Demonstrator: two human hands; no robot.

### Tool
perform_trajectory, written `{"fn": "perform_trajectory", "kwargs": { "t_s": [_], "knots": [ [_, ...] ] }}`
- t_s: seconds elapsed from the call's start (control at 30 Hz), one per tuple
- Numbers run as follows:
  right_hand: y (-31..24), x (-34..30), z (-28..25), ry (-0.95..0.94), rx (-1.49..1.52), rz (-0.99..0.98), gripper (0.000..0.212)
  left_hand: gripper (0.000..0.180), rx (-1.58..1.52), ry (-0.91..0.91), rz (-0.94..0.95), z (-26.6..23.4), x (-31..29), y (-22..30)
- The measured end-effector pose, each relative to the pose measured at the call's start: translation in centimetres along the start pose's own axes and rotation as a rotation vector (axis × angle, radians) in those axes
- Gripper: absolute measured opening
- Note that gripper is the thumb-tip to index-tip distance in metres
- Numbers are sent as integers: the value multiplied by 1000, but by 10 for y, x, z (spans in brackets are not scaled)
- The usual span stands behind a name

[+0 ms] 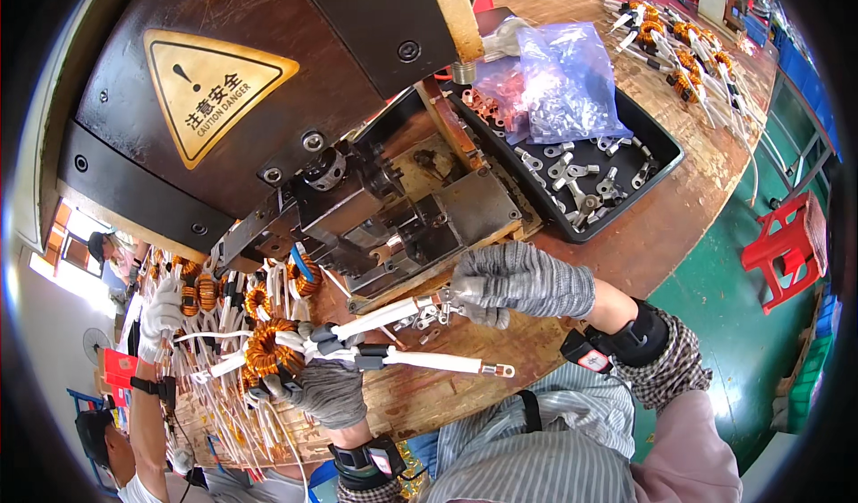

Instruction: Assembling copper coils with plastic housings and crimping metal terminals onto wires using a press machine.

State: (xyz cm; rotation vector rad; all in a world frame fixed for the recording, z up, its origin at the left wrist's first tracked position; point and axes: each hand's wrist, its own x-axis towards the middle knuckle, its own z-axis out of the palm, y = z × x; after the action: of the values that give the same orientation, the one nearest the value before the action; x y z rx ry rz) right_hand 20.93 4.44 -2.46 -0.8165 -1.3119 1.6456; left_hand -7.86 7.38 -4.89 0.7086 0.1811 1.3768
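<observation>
My left hand, in a grey knit glove, is closed around a copper-wound toroidal coil and the base of its white-sleeved leads. Two of these leads stretch to the right; the lower lead ends in a bare metal ring lug. At the tip of the upper lead, my right hand, also gloved in grey, pinches a silver cable lug. Whether the lug is seated on the wire cannot be made out. Just beyond both hands stands a crimping machine with its metal die area facing me.
A black tray of loose lugs holds a clear bag of more lugs. Coils with white leads pile up at left and far right. A co-worker's white-gloved hand touches the left pile. A red stool stands on the green floor.
</observation>
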Motion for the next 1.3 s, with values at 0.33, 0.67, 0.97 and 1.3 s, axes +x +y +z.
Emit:
{"fn": "perform_trajectory", "kwargs": {
  "t_s": [0.33, 0.67, 0.97, 1.3],
  "knots": [
    [7, 21, 5, 84, 66, 40, 18, 70, -55, 253, 38, -10, 0, -1],
    [9, 41, 6, 220, 53, -10, 11, 65, -93, -9, -51, -21, 7, 6],
    [-9, 53, 0, 245, 103, 154, 15, 61, -33, 127, -29, -17, 13, 6],
    [-20, 66, -10, 276, 51, 279, 21, 56, 110, 178, 1, -25, 19, 6]
  ]
}}
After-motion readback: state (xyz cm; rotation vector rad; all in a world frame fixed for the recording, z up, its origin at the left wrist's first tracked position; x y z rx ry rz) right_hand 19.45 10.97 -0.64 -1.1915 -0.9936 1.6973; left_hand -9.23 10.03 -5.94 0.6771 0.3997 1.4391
